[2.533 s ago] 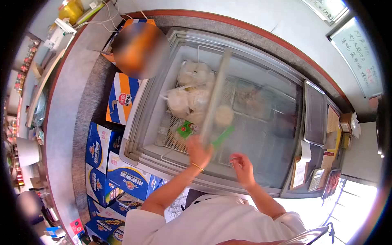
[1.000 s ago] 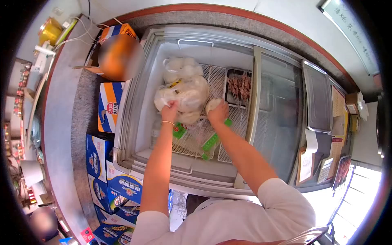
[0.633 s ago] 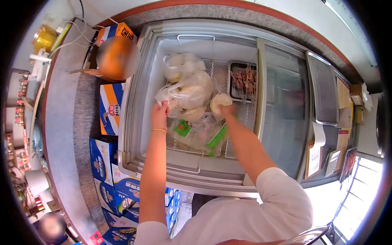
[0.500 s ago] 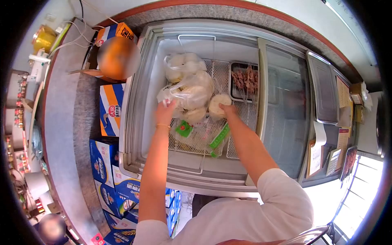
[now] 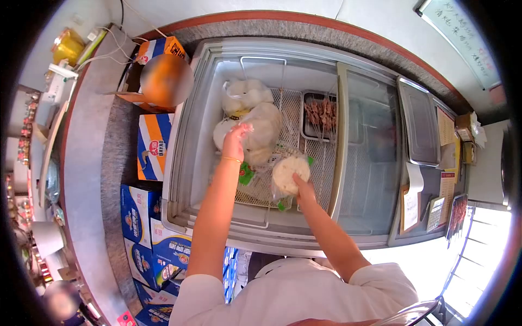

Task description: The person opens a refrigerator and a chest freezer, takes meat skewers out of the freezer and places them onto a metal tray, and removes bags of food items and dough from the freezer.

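My right hand (image 5: 303, 190) grips a round, pale flatbread (image 5: 290, 173), thumb on top, with thin clear plastic hanging around it. My left hand (image 5: 237, 140) is over a clear plastic bag (image 5: 265, 127) of similar round pale breads; its fingers look slightly apart and their contact with the bag is hard to make out. Behind that lies another bag of pale rounds (image 5: 247, 95). A green-printed packet (image 5: 246, 174) lies below the bags on the wire rack. The flatbread partly covers another green-and-clear wrapper (image 5: 283, 205).
The chest freezer (image 5: 185, 212) has its sliding glass lid (image 5: 370, 152) over the right side. A black tray of skewered meat (image 5: 321, 114) sits inside. Blue boxes (image 5: 136, 212) and an orange-and-blue carton (image 5: 155, 146) stand left. Clipboards (image 5: 410, 209) lie on the right end.
My right hand has drawn the flatbread toward me, away from the bags. My left hand has shifted right over the bag, whose pulled-up plastic has settled. The camera view has shifted slightly.
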